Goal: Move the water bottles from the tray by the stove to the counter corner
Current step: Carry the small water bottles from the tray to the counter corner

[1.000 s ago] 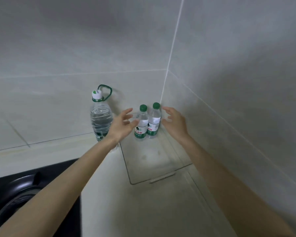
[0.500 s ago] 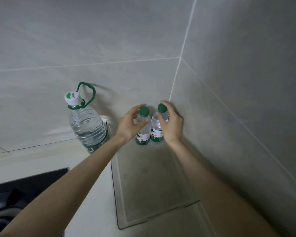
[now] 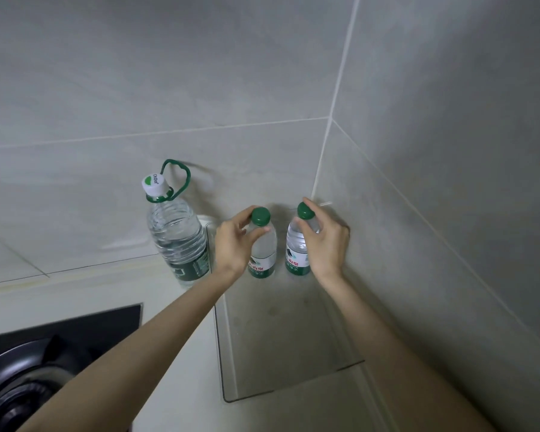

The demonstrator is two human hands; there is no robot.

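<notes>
Lower left of frame: black stove (image 3: pixel 22 378), cut off by the left and bottom edges, so only part of a burner ring shows.

Left of centre: large bottle (image 3: pixel 178 235) with a white cap and green carry loop. It stands upright on the counter (image 3: pixel 175 344), just outside the tray's left rim. Its base is partly hidden behind the left forearm.

Centre: left hand (image 3: pixel 234 244) grips the left small bottle (image 3: pixel 264 255), with thumb and fingers curled round the neck just under the green cap. Judgement: a high grip lets the bottle come straight up without bumping its neighbour.

Right of centre: right hand (image 3: pixel 325 244) grips the right small bottle (image 3: pixel 296 254) round the shoulder, and one finger reaches over the cap. The palm hides the bottle's right side.

The two small bottles are upright, near each other but not touching, at the far end of the clear tray (image 3: pixel 293 353). The tray sits tight in the wall corner.

Unclear: whether either base rests on the tray or is just off it. Label text is too blurred to read. The tray is transparent and its right rim is hard to trace against the wall (image 3: pixel 449 213).
</notes>
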